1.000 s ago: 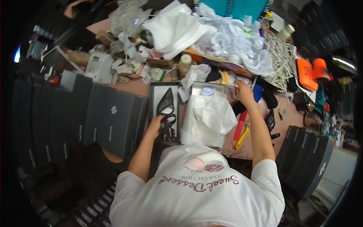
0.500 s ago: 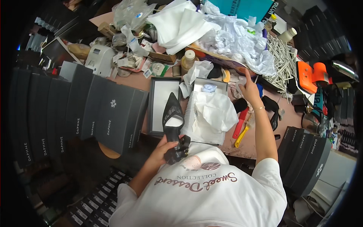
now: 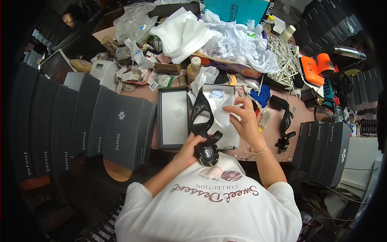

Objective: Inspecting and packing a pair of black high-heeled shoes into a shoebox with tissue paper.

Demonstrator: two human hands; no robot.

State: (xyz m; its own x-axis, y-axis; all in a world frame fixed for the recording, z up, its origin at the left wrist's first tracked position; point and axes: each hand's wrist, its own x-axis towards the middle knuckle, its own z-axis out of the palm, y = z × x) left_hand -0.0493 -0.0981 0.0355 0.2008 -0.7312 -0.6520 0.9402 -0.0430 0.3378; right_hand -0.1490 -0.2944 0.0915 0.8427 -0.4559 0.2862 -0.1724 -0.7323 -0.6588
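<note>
The left hand point(image 3: 189, 147) is closed around the heel end of a black lace high-heeled shoe point(image 3: 202, 121), holding it tilted over the near edge of the table, toe pointing away toward the open shoebox tray point(image 3: 172, 117). The right hand point(image 3: 244, 121) pinches a sheet of white tissue paper point(image 3: 219, 115) between thumb and fingers, just beside the shoe's toe. The shoe looks light and stiff at the sole and heel, but its lace upper is probably soft and easy to snag, so the heel cup and sole seem the safest grip. The tissue looks feather-light, limp and easily torn; a loose pinch at an edge should do. One shoe is in hand, and a second black shoe point(image 3: 285, 129) lies to the right on the table. Grey shoeboxes stand in rows: about six at left point(image 3: 100, 125), about three at right point(image 3: 322, 151).
</note>
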